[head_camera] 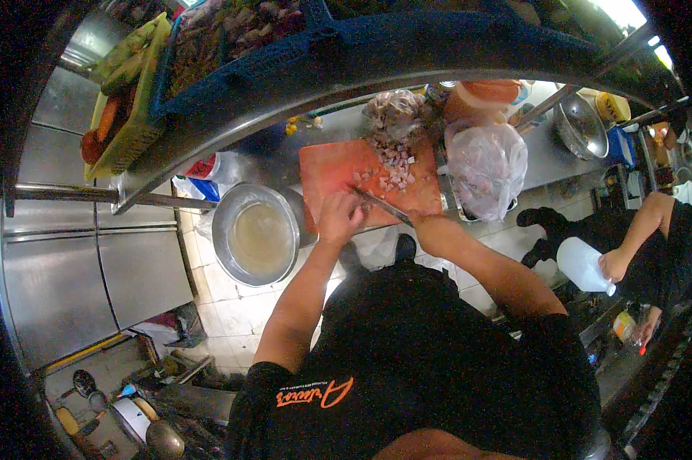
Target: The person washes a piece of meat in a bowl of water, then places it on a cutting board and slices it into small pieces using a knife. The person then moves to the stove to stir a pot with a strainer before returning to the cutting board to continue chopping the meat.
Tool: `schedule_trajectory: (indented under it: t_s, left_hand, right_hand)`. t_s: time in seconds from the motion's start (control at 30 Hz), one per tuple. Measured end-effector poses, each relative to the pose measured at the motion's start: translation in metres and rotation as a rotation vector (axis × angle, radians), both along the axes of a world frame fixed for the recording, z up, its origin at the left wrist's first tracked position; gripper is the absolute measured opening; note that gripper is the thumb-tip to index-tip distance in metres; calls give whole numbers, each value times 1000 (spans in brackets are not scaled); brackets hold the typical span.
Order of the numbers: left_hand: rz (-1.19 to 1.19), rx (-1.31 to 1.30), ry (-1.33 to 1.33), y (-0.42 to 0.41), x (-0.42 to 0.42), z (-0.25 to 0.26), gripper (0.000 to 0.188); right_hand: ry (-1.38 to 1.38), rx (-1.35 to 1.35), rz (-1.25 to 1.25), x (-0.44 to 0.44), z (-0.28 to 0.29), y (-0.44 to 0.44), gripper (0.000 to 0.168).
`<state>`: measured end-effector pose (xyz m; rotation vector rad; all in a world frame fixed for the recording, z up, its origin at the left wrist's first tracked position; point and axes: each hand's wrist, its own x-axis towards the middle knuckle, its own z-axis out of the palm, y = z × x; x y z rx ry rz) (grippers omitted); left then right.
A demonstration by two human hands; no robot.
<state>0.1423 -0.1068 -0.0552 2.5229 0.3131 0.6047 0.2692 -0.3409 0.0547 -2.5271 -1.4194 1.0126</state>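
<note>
An orange cutting board (331, 158) lies on the steel counter in front of me. My right hand (435, 233) grips a knife (383, 206), its blade slanting up and left across the board. Beside the blade's tip, my left hand (340, 217) is lowered onto the board's near left part; whether it pins anything down is hidden by the fingers. Small pale pink cubes of food (400, 172) are heaped on the right half. A clear plastic bag (396, 112) stands at the board's far edge, just behind the cubes.
Left of the board stands a metal basin (291, 230) of cloudy liquid. A filled white plastic bag (487, 167) sits at the right, with a steel bowl (581, 126) beyond. Overhead runs a shelf edge (380, 52) with crates. A co-worker's hand (613, 265) holds a plastic jug (579, 261).
</note>
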Motion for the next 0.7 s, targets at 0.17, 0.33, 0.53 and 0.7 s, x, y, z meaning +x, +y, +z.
schedule_trajectory:
  t_s: [0.17,0.33,0.53,0.7]
  left_hand:
    - [38,41,32,-4,0,1,15]
    - [-18,101,-62,-2,0,-7,18]
    - [27,126,-32,-1,-2,-4,21]
    - [53,57,17,-3,-4,8,22]
  right_hand:
    - [27,20,16,-19,20,18,29]
    - [45,29,-141,-37,-44,61,31]
    - [131,96,-197,-24,-28,26,35]
    - [19,-23,-52,-7,-20,-8,36]
